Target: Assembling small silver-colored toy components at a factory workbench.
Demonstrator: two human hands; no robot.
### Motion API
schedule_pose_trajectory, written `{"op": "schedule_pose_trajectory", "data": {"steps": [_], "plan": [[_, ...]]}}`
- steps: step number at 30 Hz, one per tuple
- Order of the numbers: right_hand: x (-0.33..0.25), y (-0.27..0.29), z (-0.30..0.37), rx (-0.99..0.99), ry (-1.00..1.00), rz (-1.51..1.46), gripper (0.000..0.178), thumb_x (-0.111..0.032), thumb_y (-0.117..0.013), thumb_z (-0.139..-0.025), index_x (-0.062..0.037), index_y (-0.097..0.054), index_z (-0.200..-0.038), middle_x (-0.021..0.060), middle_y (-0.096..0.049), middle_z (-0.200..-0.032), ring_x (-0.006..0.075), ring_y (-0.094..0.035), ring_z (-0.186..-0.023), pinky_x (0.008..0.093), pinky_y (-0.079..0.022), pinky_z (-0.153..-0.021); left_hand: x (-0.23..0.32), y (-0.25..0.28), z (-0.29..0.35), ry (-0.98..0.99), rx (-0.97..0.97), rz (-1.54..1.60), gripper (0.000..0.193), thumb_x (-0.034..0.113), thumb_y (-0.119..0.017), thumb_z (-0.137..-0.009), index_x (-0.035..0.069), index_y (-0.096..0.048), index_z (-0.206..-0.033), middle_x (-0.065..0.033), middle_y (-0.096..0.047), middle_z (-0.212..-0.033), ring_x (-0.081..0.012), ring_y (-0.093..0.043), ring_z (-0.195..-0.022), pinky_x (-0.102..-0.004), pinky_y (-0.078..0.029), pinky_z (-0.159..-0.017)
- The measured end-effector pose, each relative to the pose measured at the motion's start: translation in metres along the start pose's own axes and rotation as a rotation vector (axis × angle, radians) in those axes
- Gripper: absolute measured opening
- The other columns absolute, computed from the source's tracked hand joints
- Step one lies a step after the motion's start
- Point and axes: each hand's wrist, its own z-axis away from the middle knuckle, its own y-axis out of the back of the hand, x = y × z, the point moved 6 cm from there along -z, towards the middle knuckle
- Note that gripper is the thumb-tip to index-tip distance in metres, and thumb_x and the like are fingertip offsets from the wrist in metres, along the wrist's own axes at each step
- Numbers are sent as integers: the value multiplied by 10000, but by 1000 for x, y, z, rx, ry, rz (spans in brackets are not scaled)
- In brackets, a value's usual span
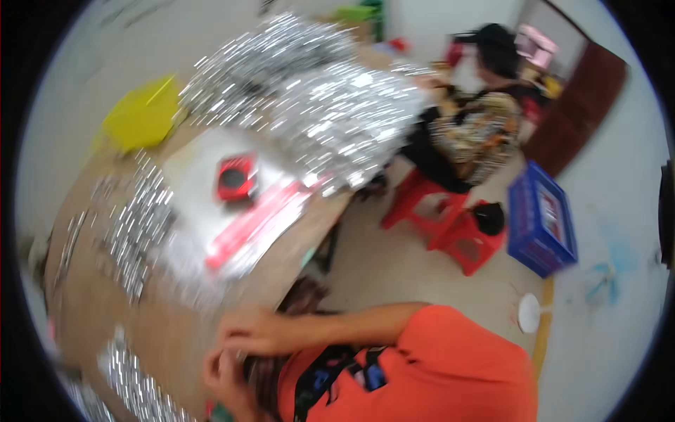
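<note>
In the head view, our right hand and left hand sit close together over the table, fingers bent; we cannot tell whether they grip anything (blur hides it). A red strip lies past our right hand, silver strips near our left.

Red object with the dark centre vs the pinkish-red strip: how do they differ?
The red object is compact; the strip is long and narrow. The red object has a dark middle; the strip shows none. Both are reddish and lie mostly on the pale sheet.
</note>
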Motion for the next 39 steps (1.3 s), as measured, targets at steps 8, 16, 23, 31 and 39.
{"op": "schedule_pose_trajectory", "data": {"steps": [8,16,23,31,39], "plan": [[18,1,-3,-59,-266,-233,85,-115,-558,-855,-31,-558,-866,10,-535,-768,84,-502,-719,223,-419,-639,-8,9,-2,198,-269,20,219,75,-539,-862,-3,-575,-1063,-67,-631,-866,-116,-590,-781,-218,-463,-699],[56,-5,-18,86,-421,-413,53,-90,-505,-877,-59,-514,-835,-16,-465,-704,60,-426,-611,202,-353,-554,-34,43,15,140,-372,-244,407,61,-551,-855,9,-469,-1250,-75,-600,-1072,-98,-555,-944,-231,-437,-833],[77,5,-46,161,-349,-432,48,-93,-494,-890,-57,-521,-903,-6,-492,-759,61,-430,-653,205,-352,-568,-49,94,45,281,-217,-356,327,111,-555,-875,-17,-516,-1174,-59,-619,-967,-81,-573,-839,-222,-464,-764],[95,-13,-24,-80,-397,-172,149,-53,-515,-865,-21,-526,-1010,-5,-511,-802,59,-455,-676,184,-373,-605,68,194,9,-69,536,-520,185,146,-554,-863,9,-591,-982,9,-567,-716,-45,-509,-659,-189,-410,-590],[85,-25,-27,-160,-247,117,98,-33,-576,-791,-12,-588,-887,71,-561,-787,169,-516,-704,266,-408,-636,128,283,-71,-246,698,-1012,295,175,-573,-824,0,-597,-1060,3,-581,-726,-88,-503,-609,-254,-392,-548]]}}
